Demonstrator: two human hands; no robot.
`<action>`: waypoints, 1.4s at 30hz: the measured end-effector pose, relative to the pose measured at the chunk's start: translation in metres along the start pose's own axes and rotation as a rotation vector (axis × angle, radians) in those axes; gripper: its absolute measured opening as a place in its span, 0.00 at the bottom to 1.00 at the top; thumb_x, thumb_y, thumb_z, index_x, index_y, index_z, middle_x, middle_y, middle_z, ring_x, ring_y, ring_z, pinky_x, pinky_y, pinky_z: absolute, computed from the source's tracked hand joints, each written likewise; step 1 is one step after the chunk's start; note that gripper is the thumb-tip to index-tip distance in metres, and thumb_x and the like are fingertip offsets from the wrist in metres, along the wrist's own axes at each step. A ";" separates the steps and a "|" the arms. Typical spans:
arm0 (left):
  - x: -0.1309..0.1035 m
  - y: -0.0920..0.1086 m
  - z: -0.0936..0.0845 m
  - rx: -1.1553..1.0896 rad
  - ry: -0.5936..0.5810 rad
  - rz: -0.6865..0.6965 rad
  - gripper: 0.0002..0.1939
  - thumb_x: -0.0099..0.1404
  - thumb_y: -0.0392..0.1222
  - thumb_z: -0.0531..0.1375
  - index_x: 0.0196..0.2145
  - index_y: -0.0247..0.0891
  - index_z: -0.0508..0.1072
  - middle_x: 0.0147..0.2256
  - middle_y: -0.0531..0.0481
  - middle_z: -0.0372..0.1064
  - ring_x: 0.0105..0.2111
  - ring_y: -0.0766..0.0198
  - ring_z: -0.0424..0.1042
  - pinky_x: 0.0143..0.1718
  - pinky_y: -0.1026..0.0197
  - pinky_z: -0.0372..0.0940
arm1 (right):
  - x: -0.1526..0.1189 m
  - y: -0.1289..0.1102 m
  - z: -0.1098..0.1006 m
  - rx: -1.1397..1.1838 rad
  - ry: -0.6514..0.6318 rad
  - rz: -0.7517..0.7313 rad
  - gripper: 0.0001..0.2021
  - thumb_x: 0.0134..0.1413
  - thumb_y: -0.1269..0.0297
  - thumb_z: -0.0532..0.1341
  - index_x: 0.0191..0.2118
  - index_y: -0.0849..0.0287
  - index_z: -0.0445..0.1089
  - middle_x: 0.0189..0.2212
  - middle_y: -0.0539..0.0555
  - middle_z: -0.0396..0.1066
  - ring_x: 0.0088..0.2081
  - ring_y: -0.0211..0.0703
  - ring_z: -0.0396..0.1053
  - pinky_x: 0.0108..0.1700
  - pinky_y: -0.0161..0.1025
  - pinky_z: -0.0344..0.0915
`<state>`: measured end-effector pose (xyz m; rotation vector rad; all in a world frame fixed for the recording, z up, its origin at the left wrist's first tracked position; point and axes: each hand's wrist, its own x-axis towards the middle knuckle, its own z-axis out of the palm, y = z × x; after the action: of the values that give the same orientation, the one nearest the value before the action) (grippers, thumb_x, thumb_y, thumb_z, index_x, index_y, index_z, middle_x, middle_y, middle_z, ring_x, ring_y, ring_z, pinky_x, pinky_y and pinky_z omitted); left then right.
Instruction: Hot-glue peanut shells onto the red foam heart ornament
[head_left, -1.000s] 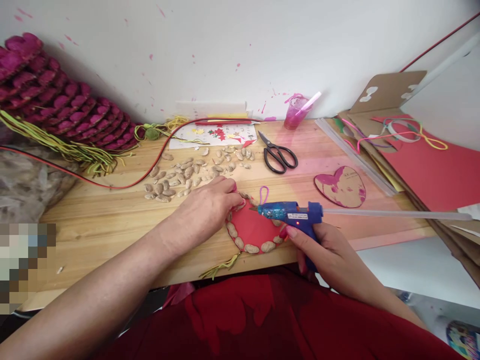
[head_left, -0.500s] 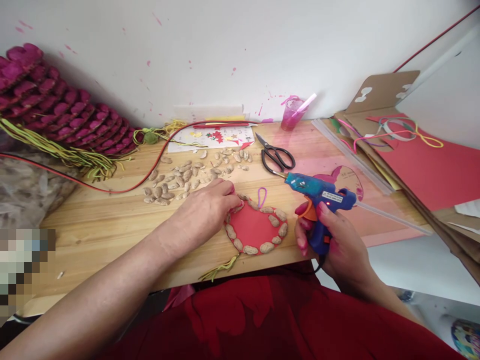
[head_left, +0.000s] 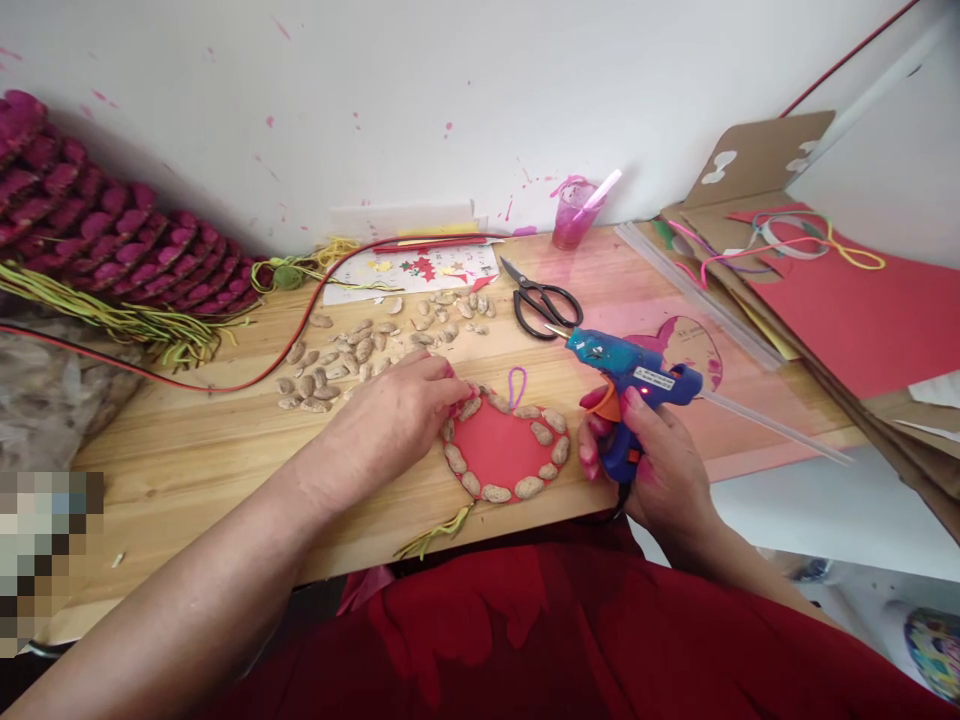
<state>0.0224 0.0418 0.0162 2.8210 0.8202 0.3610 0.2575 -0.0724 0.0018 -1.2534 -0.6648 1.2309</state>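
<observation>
My left hand [head_left: 420, 400] is at the upper left edge of a red heart-shaped card [head_left: 499, 448], fingers pinched on a peanut [head_left: 470, 408] there; the fingertips are partly hidden. Unshelled peanuts line the card's rim, and one [head_left: 541, 433] sits inside the row at the right. A purple cord loop [head_left: 517, 388] stands at the card's top, and a yellow-green tassel [head_left: 435, 532] hangs from its lower left. In my right hand [head_left: 660, 460] is a blue glue gun [head_left: 626, 365], its nozzle pointing left and a clear glue stick [head_left: 776, 427] jutting from its back.
Loose peanuts [head_left: 364, 348] lie behind my left hand. Black-handled scissors [head_left: 544, 300] rest near a pink-stained cup [head_left: 574, 215]. A red-and-black cable [head_left: 300, 335] crosses the wooden table [head_left: 210, 480]. Cardboard and red paper [head_left: 862, 310] are at the right, magenta pinecone-like pieces [head_left: 127, 215] at the left.
The whole view has shifted slightly. My left fingers have eased a little leftward off the card, showing more of the peanut under them. The glue gun stays in my right hand, slightly lower.
</observation>
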 end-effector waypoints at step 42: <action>0.002 0.002 0.007 -0.091 0.009 -0.029 0.12 0.72 0.36 0.55 0.33 0.40 0.77 0.34 0.51 0.66 0.37 0.63 0.64 0.36 0.62 0.59 | -0.003 -0.002 -0.001 0.079 -0.042 0.053 0.14 0.59 0.52 0.64 0.28 0.56 0.71 0.18 0.48 0.67 0.20 0.38 0.64 0.23 0.35 0.60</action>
<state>0.0274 0.0404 0.0108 2.7225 0.8242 0.3960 0.2587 -0.0752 0.0040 -1.1895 -0.6105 1.3180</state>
